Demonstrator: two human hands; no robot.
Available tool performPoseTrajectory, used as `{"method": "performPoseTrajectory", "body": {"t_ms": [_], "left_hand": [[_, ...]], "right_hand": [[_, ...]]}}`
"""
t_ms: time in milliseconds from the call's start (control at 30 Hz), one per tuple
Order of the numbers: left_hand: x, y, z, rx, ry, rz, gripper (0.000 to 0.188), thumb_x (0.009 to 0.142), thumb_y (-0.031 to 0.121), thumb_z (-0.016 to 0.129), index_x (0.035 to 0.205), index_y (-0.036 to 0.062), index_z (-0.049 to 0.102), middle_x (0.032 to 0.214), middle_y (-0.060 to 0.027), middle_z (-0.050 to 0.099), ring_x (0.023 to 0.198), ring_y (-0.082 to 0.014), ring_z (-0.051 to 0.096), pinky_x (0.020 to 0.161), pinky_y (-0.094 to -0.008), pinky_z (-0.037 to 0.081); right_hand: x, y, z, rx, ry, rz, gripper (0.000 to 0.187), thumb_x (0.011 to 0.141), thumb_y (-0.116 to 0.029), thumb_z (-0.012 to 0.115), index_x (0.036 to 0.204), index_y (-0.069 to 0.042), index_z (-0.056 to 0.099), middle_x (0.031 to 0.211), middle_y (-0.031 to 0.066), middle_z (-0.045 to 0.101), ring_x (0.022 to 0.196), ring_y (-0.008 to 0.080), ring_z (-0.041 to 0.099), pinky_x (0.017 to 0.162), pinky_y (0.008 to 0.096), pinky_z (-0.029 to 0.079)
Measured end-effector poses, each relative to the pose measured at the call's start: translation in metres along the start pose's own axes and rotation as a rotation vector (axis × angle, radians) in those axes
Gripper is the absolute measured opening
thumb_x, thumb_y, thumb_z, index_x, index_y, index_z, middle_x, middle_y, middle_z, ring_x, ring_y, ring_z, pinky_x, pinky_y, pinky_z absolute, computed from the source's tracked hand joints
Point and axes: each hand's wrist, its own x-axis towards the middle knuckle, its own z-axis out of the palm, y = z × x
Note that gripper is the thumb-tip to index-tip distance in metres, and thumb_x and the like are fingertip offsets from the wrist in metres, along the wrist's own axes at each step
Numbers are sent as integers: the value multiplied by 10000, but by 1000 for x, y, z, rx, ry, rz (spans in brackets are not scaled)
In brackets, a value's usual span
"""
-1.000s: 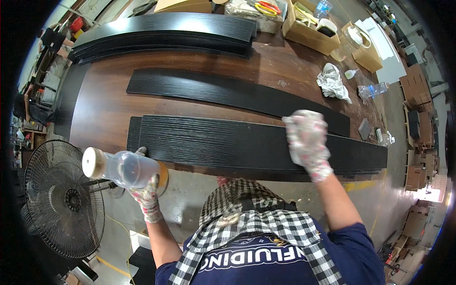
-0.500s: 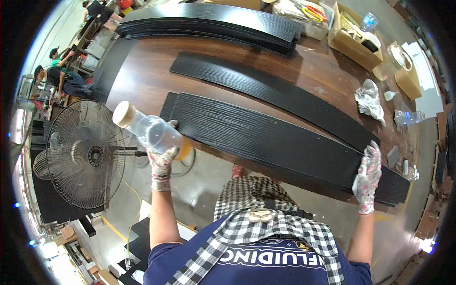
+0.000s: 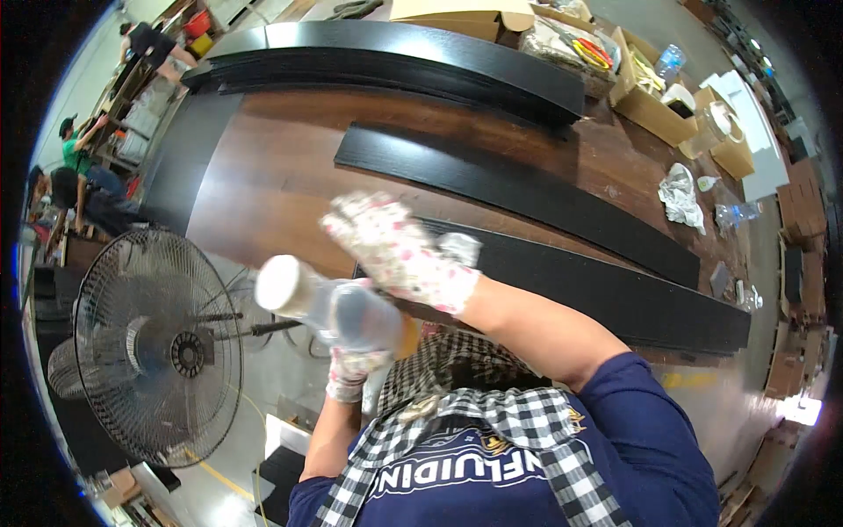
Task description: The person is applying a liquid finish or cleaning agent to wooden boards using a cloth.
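Brown wood is making up the big table [image 3: 281, 202], and 3 long black boards are lying on it: a thick curved stack [image 3: 395, 48] at the far edge, a thin board [image 3: 527, 189] in the middle, and a near board [image 3: 615, 294] sitting right along the near edge. That near board could be sliding off if an arm is bumping it, because almost no table is showing in front of it.

Next is the big standing fan [image 3: 154, 351], waiting on the floor just left of the person. A swinging elbow could be knocking it, so room on that side is tight. The open brown patch of table at the left is giving the most free room.

Boxes [image 3: 654, 101] and a crumpled rag [image 3: 680, 198] are crowding the far right corner.

The clear plastic bottle [image 3: 329, 307] is lying sideways over the near-left table corner. The left hand [image 3: 356, 360], in a flowered glove, is gripping it from below. The right hand [image 3: 399, 250] is reaching across above it, fingers spread flat and blurry, holding nothing I can see. The bottle could be slipping, since only 1 hand is clasping it and gloves are making grip weaker.
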Motion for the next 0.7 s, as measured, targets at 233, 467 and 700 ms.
{"method": "performPoseTrajectory", "body": {"t_ms": [233, 467, 700], "left_hand": [[-2, 55, -48, -48, 288, -81, 1032, 576, 352, 887, 1371, 11, 324, 1177, -103, 526, 1032, -244, 580, 896, -400, 502], [40, 90, -24, 334, 42, -85, 915, 573, 378, 867, 1292, 8, 439, 1136, -121, 575, 987, -226, 606, 859, -353, 512], [87, 121, 44, 818, -439, -7, 800, 540, 297, 864, 1209, 17, 525, 1072, -152, 646, 972, -278, 650, 853, -363, 510]], "right_hand": [[-35, 9, -18, 47, 425, 24, 443, 808, -60, 620, 1236, -34, 507, 1252, 202, 530, 1122, 315, 560, 912, 417, 482], [-168, 24, -118, -120, 98, 495, 259, 813, -121, 643, 1063, -56, 625, 1071, 145, 601, 1007, 257, 531, 871, 378, 451], [-147, 16, -156, 992, 866, 580, 329, 952, -65, 469, 1273, 9, 485, 1212, 119, 559, 1110, 184, 553, 972, 313, 447]]}}
